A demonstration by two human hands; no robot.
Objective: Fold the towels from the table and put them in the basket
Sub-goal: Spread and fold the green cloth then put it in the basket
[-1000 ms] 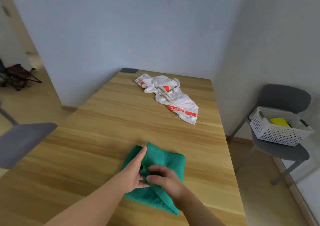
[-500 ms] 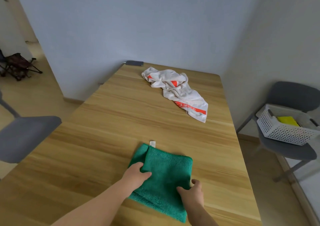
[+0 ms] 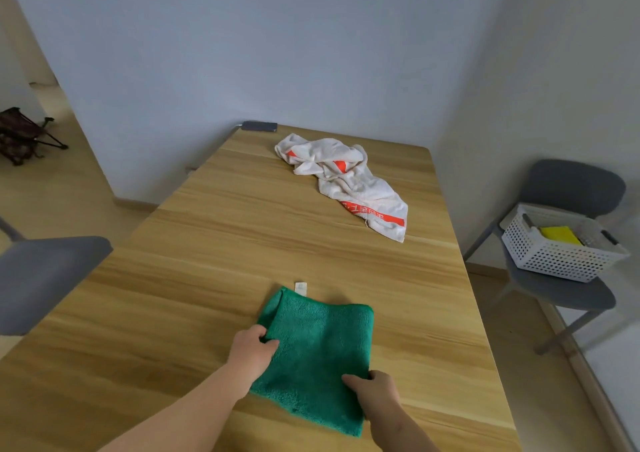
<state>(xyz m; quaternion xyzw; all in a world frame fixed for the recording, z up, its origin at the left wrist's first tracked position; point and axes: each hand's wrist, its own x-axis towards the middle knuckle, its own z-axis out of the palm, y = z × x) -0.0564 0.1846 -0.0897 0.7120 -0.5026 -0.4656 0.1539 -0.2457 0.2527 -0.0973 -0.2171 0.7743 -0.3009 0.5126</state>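
A folded green towel point(image 3: 318, 351) lies flat near the front of the wooden table point(image 3: 214, 243), a small white tag sticking out at its far edge. My left hand point(image 3: 254, 347) grips the towel's left edge, fingers curled around it. My right hand point(image 3: 375, 391) grips the right near edge, thumb on top. A crumpled white towel with red stripes point(image 3: 346, 181) lies at the far end of the table. The white perforated basket point(image 3: 561, 247) stands on a grey chair to the right, with something yellow inside.
A dark phone point(image 3: 259, 126) lies at the table's far left corner. The grey chair point(image 3: 568, 278) under the basket stands by the right wall. Another grey chair seat point(image 3: 45, 278) sits left of the table. A dark folding rack point(image 3: 24, 136) stands far left.
My hands moved apart from the towel's middle to its left and right edges. The towel now lies smoother and squarer. The camera view lifted and shifted slightly.
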